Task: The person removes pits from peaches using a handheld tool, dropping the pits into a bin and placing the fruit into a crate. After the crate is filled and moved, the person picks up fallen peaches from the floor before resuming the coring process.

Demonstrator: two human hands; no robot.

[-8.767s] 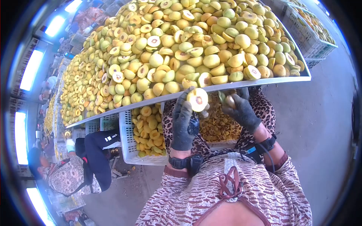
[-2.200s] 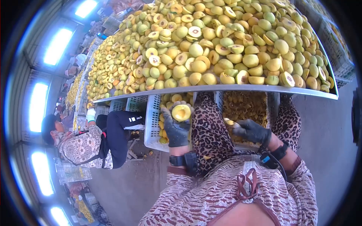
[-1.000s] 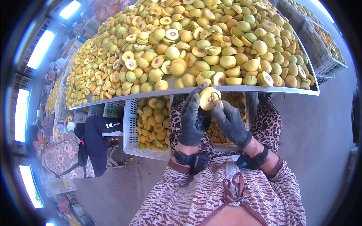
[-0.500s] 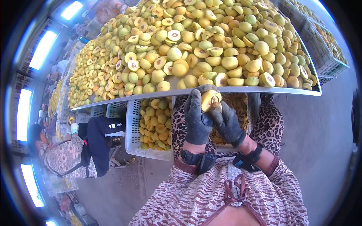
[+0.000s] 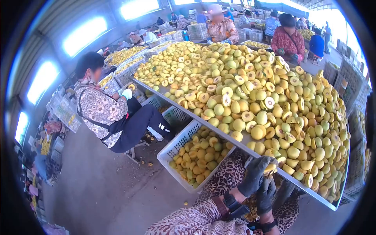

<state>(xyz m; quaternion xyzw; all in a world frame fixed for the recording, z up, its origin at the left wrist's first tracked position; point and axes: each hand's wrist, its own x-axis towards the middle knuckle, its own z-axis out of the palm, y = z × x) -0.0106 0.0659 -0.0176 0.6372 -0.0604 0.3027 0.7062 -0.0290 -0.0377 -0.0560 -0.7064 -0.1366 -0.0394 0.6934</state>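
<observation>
My left hand (image 5: 256,177), in a dark, worn glove, is closed around a yellow peach half (image 5: 270,169) just at the near edge of the metal-rimmed table (image 5: 244,148). Close below it, my gloved right hand (image 5: 266,192) has its fingers bent up against the fruit's underside. Whatever those fingers grip is hidden. A big heap of halved peaches (image 5: 258,94), many with brown pits showing, covers the table in front of both hands.
A white crate (image 5: 166,158) of peach halves stands left of my knees. Scraps (image 5: 252,205) lie in a container between my legs. A seated co-worker (image 5: 103,105) is at the left; other people (image 5: 222,29) sit beyond the table. Stacked crates (image 5: 352,129) line the right side.
The view has swung up and left, bringing the co-workers and hall into sight. Both hands now appear lower right, still together at the peach half.
</observation>
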